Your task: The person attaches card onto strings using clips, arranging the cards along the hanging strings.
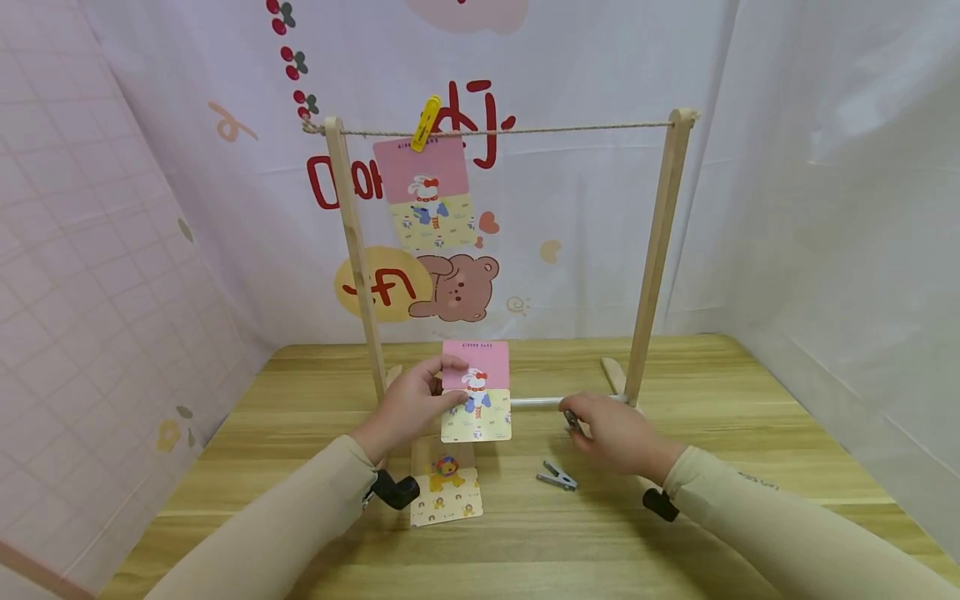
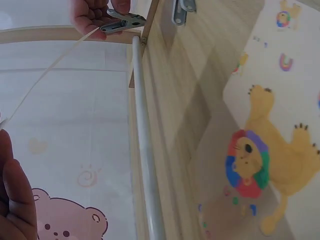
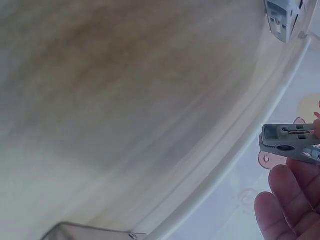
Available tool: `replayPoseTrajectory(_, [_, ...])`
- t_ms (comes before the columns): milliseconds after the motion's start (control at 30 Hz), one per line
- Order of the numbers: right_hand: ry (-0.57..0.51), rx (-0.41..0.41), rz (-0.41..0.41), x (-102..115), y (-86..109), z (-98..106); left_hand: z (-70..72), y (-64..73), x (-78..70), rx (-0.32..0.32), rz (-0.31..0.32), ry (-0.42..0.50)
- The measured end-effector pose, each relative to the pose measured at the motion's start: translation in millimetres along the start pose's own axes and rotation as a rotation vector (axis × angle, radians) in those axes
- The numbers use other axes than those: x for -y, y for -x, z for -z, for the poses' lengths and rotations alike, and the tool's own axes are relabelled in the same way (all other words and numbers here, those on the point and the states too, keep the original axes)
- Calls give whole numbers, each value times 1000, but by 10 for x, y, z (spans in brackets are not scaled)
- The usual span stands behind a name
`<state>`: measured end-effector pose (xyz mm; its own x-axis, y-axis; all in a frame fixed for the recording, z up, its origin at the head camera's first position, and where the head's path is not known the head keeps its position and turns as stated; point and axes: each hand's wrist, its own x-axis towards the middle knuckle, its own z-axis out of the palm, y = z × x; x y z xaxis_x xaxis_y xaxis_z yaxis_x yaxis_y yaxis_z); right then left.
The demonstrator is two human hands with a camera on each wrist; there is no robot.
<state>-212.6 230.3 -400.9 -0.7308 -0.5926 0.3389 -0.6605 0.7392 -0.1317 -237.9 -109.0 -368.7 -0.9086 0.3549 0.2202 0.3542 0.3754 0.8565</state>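
Pink-and-yellow card (image 1: 497, 367) in the air over the table (image 1: 750, 400), between the two posts, nearer the left. Held upright: pink half on top, yellow half below, long axis running up and down, printed face with its white rabbit toward the head camera.

Left hand (image 1: 408, 404) grips it at its left edge. Index finger and thumb lie over the front, a small gap between their tips; how the other fingers sit behind the card cannot be told.

Right hand (image 1: 618, 429) is just in front of the rod's right end and pinches a grey clip (image 3: 275, 141) between thumb and fingers. In the right wrist view the clip's nose points left, away from the palm, long axis nearly level, nose closed. Other fingertips sit below it, bent and slightly parted.

Second grey clip (image 1: 557, 477) lies on the table between the hands, legs spread leftward, joined end to the right. Lion card (image 1: 457, 507) lies on the table below the held card, near the left wrist, long axis front to back.

Above: rope (image 1: 570, 129) strung between left post (image 1: 350, 217) and right post (image 1: 660, 250). Hung card (image 1: 450, 175), similar rabbit print, dangles there under a yellow clip (image 1: 426, 123), the clip's top leaning right. Pale rod (image 1: 534, 402) joins the posts low down.
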Motion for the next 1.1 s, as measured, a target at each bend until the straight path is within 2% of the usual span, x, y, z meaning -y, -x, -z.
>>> replayPoseTrajectory(300, [-38, -9, -47, -4, -70, 81, 45, -97, -125, -39, -28, -21])
replayPoseTrajectory(800, [-88, -102, -69, 8, -205, 238, 115, -225, -237, -69, -68, 15])
replayPoseTrajectory(1100, [-134, -156, -80, 23, -286, 362, 158, -241, -357, -87, -79, 22])
